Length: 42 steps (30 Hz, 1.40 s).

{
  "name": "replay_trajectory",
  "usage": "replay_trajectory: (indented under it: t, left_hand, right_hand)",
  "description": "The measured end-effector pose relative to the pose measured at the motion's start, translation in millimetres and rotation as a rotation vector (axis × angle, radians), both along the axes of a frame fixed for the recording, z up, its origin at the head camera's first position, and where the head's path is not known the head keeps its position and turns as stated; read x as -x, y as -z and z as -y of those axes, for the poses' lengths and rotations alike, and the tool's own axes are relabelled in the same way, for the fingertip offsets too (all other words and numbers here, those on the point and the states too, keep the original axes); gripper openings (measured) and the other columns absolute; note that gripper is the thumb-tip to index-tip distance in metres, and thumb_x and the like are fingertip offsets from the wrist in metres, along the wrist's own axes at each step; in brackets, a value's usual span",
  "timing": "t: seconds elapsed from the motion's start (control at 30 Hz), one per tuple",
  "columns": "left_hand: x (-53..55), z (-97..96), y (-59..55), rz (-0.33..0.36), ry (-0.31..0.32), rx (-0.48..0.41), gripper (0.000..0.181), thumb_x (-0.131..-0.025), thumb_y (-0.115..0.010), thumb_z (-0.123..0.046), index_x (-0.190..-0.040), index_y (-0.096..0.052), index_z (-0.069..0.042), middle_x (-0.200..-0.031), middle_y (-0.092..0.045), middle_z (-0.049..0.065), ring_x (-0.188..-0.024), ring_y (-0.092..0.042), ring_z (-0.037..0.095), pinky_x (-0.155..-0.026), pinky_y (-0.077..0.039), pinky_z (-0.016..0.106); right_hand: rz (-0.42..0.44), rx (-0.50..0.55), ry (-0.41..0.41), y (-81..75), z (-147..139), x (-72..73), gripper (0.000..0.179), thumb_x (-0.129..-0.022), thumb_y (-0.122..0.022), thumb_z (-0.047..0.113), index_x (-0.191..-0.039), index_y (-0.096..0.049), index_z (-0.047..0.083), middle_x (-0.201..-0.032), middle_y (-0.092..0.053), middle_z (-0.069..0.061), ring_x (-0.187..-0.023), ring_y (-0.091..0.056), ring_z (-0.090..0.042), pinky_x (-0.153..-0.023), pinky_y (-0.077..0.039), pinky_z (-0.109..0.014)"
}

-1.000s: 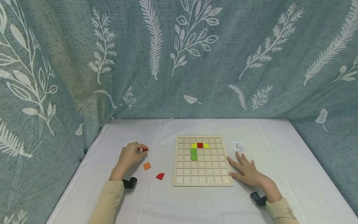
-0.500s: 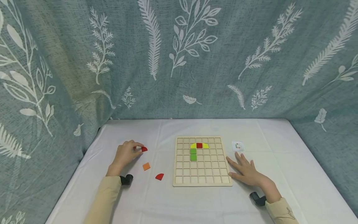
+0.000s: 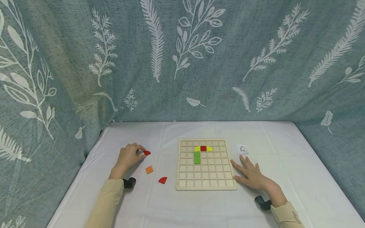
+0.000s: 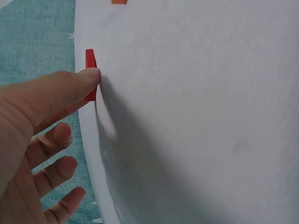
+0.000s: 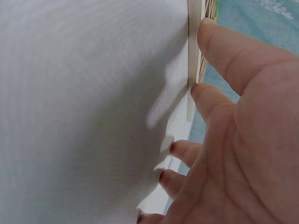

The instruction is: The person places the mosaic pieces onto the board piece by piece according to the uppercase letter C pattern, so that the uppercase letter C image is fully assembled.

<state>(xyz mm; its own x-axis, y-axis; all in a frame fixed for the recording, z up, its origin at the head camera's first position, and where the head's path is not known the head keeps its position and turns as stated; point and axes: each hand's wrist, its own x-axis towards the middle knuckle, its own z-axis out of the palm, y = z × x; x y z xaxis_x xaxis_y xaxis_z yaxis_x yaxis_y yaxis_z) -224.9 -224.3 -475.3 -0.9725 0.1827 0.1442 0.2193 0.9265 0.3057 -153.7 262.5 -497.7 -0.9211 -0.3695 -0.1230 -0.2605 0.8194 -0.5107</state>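
Observation:
With thumb and forefinger my left hand [image 3: 129, 157] pinches a red quarter-circle tile [image 4: 91, 58] at the table's left; its other fingers are apart from the tile in the left wrist view. Nearer the front lie an orange square tile [image 3: 149, 170] and a second red quarter-circle tile [image 3: 163, 180]. My right hand [image 3: 252, 175] is spread out, its thumb and forefinger touching the right edge of a wooden grid board [image 3: 206, 185]. On the board sit two yellow curved tiles [image 3: 209, 148], a red square tile [image 3: 203, 148] between them, and two green square tiles [image 3: 197, 160] below.
A small printed pattern card [image 3: 242, 149] lies to the right of the board, just beyond my right fingertips. The white-covered table [image 3: 208, 209] ends at the back against a blue-green leaf-patterned curtain [image 3: 159, 95].
My left hand has shifted slightly left, and the red quarter-circle tile in its fingers has turned to show more of its face. My right hand has stayed by the board.

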Motion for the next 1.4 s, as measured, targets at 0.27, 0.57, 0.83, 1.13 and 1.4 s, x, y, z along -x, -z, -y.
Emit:
replay_trajectory:
  t: [0.27, 0.57, 0.83, 1.13, 1.4]
  left_hand:
    - [-0.1, -6.7, 4.8, -0.019, 0.002, 0.006, 0.02, -0.074, -0.075, -0.023, -0.089, -0.071, -0.01, -0.065, -0.048, -0.001, -0.065, -0.044, 0.017, -0.065, -0.036, 0.039]
    - [-2.7, -23.3, 2.7, -0.056, 0.015, -0.031, 0.022, -0.072, -0.077, -0.022, -0.089, -0.07, -0.01, -0.067, -0.05, -0.001, -0.067, -0.045, 0.018, -0.068, -0.037, 0.042]
    - [-6.2, -40.3, -0.7, -0.085, 0.043, -0.016, 0.023, -0.072, -0.078, -0.024, -0.089, -0.071, -0.011, -0.066, -0.049, -0.002, -0.067, -0.044, 0.017, -0.069, -0.039, 0.044]
    - [-8.2, -57.4, -3.5, -0.073, 0.055, -0.025, 0.021, -0.073, -0.078, -0.026, -0.089, -0.071, -0.014, -0.067, -0.05, -0.003, -0.069, -0.044, 0.016, -0.073, -0.039, 0.043]
    - [-10.9, -71.0, -2.0, -0.09, 0.079, -0.044, 0.021, -0.072, -0.078, -0.028, -0.088, -0.071, -0.016, -0.068, -0.052, -0.001, -0.068, -0.042, 0.015, -0.071, -0.037, 0.041]
  right_hand:
    - [-0.001, -0.004, 0.003, 1.2, 0.0, -0.6, 0.064, -0.09, -0.053, 0.043, -0.143, -0.034, 0.013, -0.149, -0.01, -0.03, -0.135, -0.001, -0.052, -0.097, 0.005, -0.072]
    - [-0.003, -0.004, -0.002, 1.6, -0.1, -1.8, 0.064, -0.09, -0.053, 0.043, -0.143, -0.035, 0.013, -0.149, -0.011, -0.03, -0.135, -0.002, -0.052, -0.097, 0.005, -0.072]
    - [0.002, -0.006, 0.002, 1.3, -0.5, -1.0, 0.064, -0.09, -0.053, 0.043, -0.144, -0.034, 0.013, -0.149, -0.01, -0.03, -0.135, -0.001, -0.052, -0.097, 0.006, -0.071]
    - [0.002, -0.008, -0.001, 1.9, -1.8, 0.5, 0.064, -0.09, -0.052, 0.043, -0.144, -0.034, 0.013, -0.15, -0.009, -0.029, -0.136, 0.0, -0.051, -0.097, 0.006, -0.071]
    - [0.005, -0.012, -0.001, 1.6, -1.2, 0.3, 0.065, -0.09, -0.051, 0.045, -0.144, -0.034, 0.013, -0.15, -0.009, -0.029, -0.136, 0.0, -0.051, -0.097, 0.005, -0.071]
